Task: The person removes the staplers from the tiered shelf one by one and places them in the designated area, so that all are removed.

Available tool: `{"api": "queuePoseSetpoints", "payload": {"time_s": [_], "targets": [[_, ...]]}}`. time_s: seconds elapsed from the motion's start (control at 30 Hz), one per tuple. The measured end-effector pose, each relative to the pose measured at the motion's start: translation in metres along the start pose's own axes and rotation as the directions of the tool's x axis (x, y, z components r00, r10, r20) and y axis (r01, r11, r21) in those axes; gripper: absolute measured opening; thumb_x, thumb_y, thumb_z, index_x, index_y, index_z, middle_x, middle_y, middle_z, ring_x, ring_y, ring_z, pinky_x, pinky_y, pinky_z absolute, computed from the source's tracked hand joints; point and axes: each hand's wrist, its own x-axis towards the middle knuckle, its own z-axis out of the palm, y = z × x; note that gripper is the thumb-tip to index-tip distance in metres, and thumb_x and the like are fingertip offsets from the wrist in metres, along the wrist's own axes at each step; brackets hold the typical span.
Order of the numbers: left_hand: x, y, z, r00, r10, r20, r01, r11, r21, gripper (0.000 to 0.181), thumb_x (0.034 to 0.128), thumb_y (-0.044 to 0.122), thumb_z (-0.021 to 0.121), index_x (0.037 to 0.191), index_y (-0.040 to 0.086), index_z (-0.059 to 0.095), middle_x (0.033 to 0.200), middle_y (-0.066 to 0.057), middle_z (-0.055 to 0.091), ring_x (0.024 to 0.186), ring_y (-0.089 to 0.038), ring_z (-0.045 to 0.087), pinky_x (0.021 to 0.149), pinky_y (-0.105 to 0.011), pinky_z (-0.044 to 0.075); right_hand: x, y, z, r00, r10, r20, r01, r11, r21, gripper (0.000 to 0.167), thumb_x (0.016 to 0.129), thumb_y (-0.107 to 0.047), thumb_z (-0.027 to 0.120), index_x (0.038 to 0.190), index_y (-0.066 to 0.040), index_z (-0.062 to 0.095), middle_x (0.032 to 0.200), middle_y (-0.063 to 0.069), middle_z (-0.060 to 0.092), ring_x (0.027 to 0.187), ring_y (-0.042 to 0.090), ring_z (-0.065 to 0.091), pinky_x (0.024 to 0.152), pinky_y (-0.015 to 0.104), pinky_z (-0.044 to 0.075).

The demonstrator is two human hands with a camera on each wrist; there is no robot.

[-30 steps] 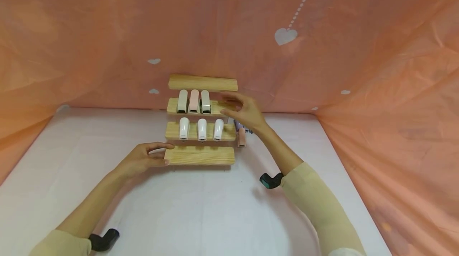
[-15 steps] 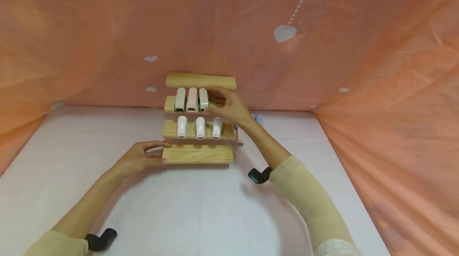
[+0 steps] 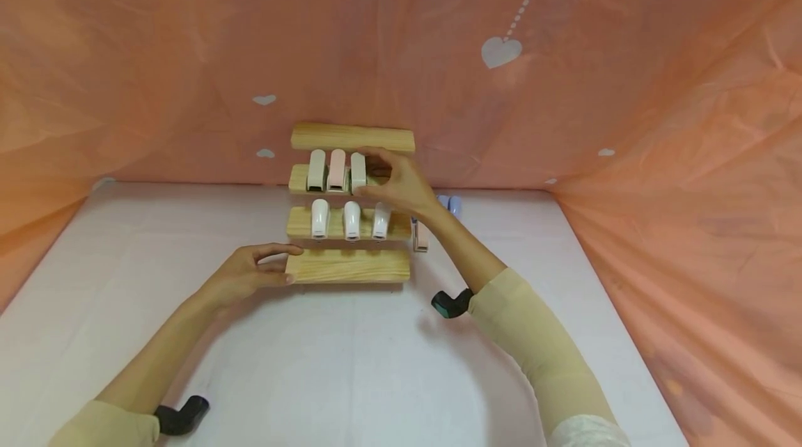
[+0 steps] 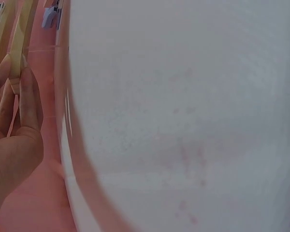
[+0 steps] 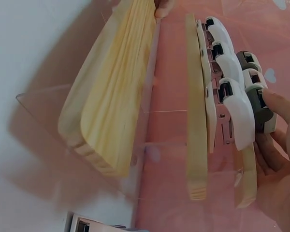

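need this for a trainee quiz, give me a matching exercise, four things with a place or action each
1. left hand
2. right hand
3. upper pink stapler
4. three glossy white staplers

A. grips an end stapler, upper row
B. on the second board from the bottom
C. grips an end of the lowest board
D. between two others in its row

Pairs: 1-C; 2-A; 3-D; 4-B

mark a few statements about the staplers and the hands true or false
1. The left hand holds the lowest board. True.
2. The pink stapler is the middle one in its row. True.
3. The right hand grips the pink stapler. False: the right hand grips the pale stapler to its right.
4. The white staplers are on the top board. False: the white staplers are on the second-lowest board.
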Motion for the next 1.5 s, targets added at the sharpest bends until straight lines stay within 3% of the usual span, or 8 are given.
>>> {"api": "queuePoseSetpoints", "payload": {"time_s": [0.23,0.5,0.67,0.87,1.13,1.37,1.5], "targets": [[0.0,-0.001,0.001,1.0,-0.001,0.006,0.001,1.0,-0.019,0.055,0.0859,0.012,0.078,0.134,-0.004,0.057,0.148,-0.025,0.044,0.129,-0.041,0.05,0.088,-0.023,0.052,-0.009,0.003,-0.007,0.999,0.032,-0.017,-0.033,0.999,-0.01,0.068,0.079,-0.019,0.086,0.14,-0.01,0.057,0.13,0.005,0.064,0.113,0.015,0.06,0.094,0.029,0.05],[-0.001,-0.001,0.0,1.0,0.009,0.001,-0.009,1.0,-0.03,0.055,0.086,0.011,0.078,0.134,-0.004,0.057,0.143,-0.026,0.05,0.124,-0.037,0.055,0.087,-0.023,0.053,-0.021,0.013,-0.02,0.998,0.048,-0.039,-0.044,0.994,0.098,0.066,0.081,-0.009,0.083,0.141,-0.005,0.054,0.129,0.013,0.062,0.114,0.024,0.06,0.1,0.036,0.048],[-0.002,-0.001,-0.001,1.0,0.009,-0.004,-0.009,0.999,-0.031,0.055,0.0861,0.012,0.078,0.134,-0.004,0.057,0.138,-0.027,0.054,0.12,-0.033,0.058,0.087,-0.022,0.053,-0.029,0.017,-0.029,0.996,0.066,-0.061,-0.061,0.995,0.084,0.067,0.081,-0.009,0.083,0.141,-0.006,0.053,0.13,0.014,0.061,0.116,0.025,0.06,0.099,0.039,0.049],[-0.004,-0.003,-0.001,1.0,-0.004,-0.017,0.003,0.999,-0.036,0.056,0.0861,0.012,0.078,0.135,-0.005,0.056,0.144,-0.026,0.048,0.126,-0.04,0.053,0.088,-0.022,0.053,-0.036,0.021,-0.036,0.995,0.059,-0.076,-0.054,0.996,0.069,0.066,0.082,-0.008,0.082,0.141,-0.004,0.053,0.128,0.016,0.061,0.115,0.028,0.061,0.1,0.047,0.049],[-0.006,-0.006,-0.001,0.999,-0.002,-0.033,0.001,0.999,-0.047,0.057,0.0866,0.013,0.078,0.136,-0.004,0.055,0.151,-0.021,0.041,0.13,-0.041,0.048,0.089,-0.023,0.052,-0.044,0.029,-0.043,0.994,0.058,-0.097,-0.049,0.995,0.092,0.067,0.081,-0.007,0.082,0.142,-0.007,0.054,0.128,0.015,0.061,0.114,0.027,0.062,0.098,0.035,0.051],[-0.009,-0.01,0.001,0.998,-0.001,-0.062,0.002,1.0,0.018,0.057,0.0853,0.015,0.079,0.135,-0.002,0.057,0.149,-0.023,0.045,0.134,-0.042,0.044,0.089,-0.02,0.051,-0.055,0.035,-0.048,0.992,0.081,-0.097,-0.072,0.993,0.092,0.068,0.082,-0.002,0.08,0.143,-0.003,0.051,0.132,0.019,0.059,0.115,0.034,0.061,0.099,0.042,0.049],[-0.01,-0.011,0.002,0.998,0.007,-0.061,-0.006,1.0,0.02,0.057,0.0855,0.014,0.079,0.135,-0.003,0.057,0.148,-0.025,0.044,0.134,-0.043,0.044,0.089,-0.02,0.05,-0.064,0.028,-0.05,0.99,0.097,-0.102,-0.086,0.991,0.101,0.068,0.083,0.002,0.078,0.144,0.001,0.048,0.133,0.023,0.057,0.117,0.037,0.059,0.101,0.04,0.048]]}}
